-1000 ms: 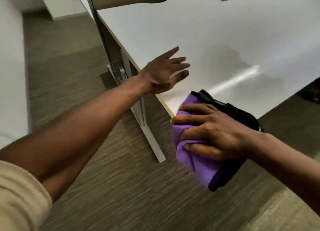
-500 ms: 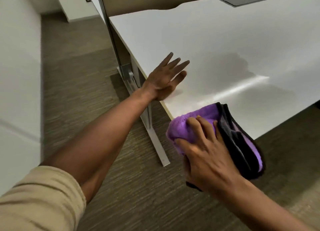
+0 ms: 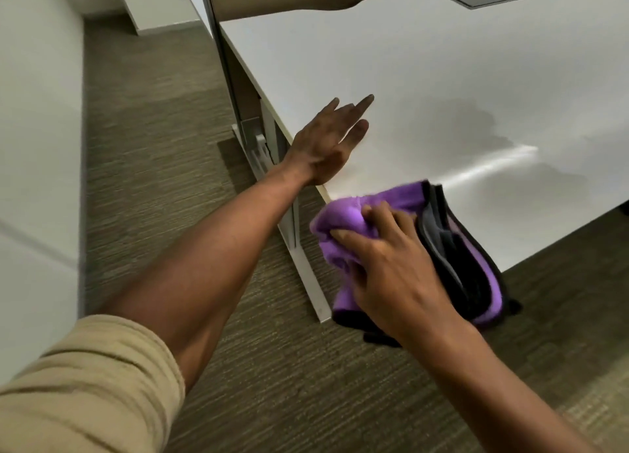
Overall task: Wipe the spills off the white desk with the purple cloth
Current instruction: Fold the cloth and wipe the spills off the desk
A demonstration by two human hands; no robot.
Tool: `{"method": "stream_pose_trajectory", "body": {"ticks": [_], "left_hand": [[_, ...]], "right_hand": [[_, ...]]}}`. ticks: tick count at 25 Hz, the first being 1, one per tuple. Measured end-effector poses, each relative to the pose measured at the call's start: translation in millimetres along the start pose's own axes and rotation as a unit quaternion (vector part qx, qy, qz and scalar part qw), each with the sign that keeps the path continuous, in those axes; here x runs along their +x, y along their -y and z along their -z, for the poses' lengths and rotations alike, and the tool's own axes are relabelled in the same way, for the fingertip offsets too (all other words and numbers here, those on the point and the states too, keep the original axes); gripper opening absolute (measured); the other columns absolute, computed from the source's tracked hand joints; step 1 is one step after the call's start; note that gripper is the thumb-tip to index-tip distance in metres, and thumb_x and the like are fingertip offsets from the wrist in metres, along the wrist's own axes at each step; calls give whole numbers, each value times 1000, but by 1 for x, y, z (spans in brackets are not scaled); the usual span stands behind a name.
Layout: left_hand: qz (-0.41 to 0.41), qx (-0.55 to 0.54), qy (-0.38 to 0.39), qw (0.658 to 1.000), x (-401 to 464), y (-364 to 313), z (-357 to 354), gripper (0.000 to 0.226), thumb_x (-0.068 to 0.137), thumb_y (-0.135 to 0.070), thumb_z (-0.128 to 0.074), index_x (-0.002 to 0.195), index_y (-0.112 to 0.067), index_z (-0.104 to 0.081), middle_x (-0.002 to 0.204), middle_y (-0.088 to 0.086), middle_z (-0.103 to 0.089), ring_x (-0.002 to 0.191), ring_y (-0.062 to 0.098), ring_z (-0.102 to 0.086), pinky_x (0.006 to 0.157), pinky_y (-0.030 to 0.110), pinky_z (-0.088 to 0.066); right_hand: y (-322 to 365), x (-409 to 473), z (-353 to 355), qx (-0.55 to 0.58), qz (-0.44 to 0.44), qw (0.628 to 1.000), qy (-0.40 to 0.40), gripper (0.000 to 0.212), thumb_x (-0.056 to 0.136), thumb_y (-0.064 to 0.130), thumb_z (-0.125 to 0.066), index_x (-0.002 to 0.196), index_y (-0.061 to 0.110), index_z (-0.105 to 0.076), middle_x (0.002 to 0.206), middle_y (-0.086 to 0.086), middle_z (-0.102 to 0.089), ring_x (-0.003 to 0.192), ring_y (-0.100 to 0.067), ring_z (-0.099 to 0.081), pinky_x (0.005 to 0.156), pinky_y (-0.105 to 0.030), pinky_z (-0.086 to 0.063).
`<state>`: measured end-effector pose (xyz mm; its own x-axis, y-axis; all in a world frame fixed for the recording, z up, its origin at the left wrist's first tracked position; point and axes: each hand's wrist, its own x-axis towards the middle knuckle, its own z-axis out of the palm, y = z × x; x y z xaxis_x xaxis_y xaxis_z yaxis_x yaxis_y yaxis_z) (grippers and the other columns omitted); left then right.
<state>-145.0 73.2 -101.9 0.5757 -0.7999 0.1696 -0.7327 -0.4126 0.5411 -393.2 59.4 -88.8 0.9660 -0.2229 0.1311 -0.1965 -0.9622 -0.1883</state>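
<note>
Now the right hand [image 3: 391, 269] squeezes the soft purple cloth [image 3: 350, 214] at the smooth white counter [image 3: 408, 61] edge; the left hand [image 3: 328, 143] lies flat, fingers spread.

Purple cloth [image 3: 343, 214] in my right grip [image 3: 394, 265]: plush microfibre, fuzzy nap, black bound hem. Desk [image 3: 391, 51]: smooth white laminate, soft sheen, wet dull patches. Carpet [image 3: 153, 146]: coarse ribbed weave. My sleeve [image 3: 85, 384]: ribbed beige knit.
</note>
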Motion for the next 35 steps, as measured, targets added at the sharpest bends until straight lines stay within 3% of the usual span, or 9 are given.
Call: {"method": "stream_pose_trajectory", "body": {"ticks": [5,8,11,14,21,24,27,29,35], "left_hand": [[-16,-10,-21,1000,-1,1,1,62,100,-64,-13,159,-45,-15,165,-6,-33,156,17,-18,120,35,-16],[-31,-18,-44,998,0,-1,4,59,103,-57,-18,160,-41,-20,161,-6,-41,143,18,-40,116,45,-29],[-15,-12,-45,999,6,1,4,59,102,-55,-19,159,-41,-22,161,-5,-40,147,21,-37,112,44,-35],[-13,6,-26,1000,7,5,1,63,99,-62,-15,159,-45,-19,165,-8,-32,155,17,-21,118,41,-30],[-36,21,-21,999,7,12,-3,67,97,-71,-11,159,-46,-12,167,-9,-27,157,15,-15,126,41,-17],[-37,26,-35,998,7,13,-6,65,99,-70,-12,159,-46,-13,166,-10,-29,156,15,-16,126,40,-18],[-41,16,-43,998,7,16,-9,65,99,-72,-10,159,-48,-13,165,-12,-30,156,13,-16,124,39,-18],[-45,20,-43,998,8,17,-9,64,99,-71,-11,159,-47,-13,165,-10,-31,156,14,-16,125,41,-20],[-47,41,-23,998,7,13,-6,67,98,-71,-11,160,-45,-15,167,-4,-29,157,18,-15,126,43,-19]], "right_hand": [[-5,-34,-11,-42,-12,999,-13,66,67,25,-87,130,22,-71,150,-20,-54,141,-48,-45,108,-74,-31],[7,22,-5,20,-10,1000,1,51,83,26,-82,132,26,-70,149,-12,-54,145,-43,-42,116,-57,-32],[-4,69,3,109,-7,994,2,40,93,34,-70,133,36,-69,145,-3,-54,139,-30,-47,106,-40,-44],[-9,41,1,122,-3,993,-2,41,92,31,-71,132,38,-69,159,1,-45,154,-24,-31,126,-46,-26],[-78,-66,22,244,-54,968,-35,53,91,61,-63,143,52,-54,162,26,-35,153,-4,-29,130,-33,-15],[-115,-31,32,183,-175,965,-63,51,91,65,-62,139,55,-51,165,13,-34,156,-5,-19,130,-47,-13],[-108,-4,24,19,-234,972,-1,70,86,81,-28,152,61,-17,172,10,-7,160,-15,-3,129,-49,-3],[-76,-10,11,-21,-198,980,23,76,87,86,-15,156,60,1,173,8,7,160,-20,7,128,-54,-1],[-42,-14,4,6,-77,994,76,74,94,84,-22,159,56,1,174,5,10,160,-27,13,124,-66,-7]]}}
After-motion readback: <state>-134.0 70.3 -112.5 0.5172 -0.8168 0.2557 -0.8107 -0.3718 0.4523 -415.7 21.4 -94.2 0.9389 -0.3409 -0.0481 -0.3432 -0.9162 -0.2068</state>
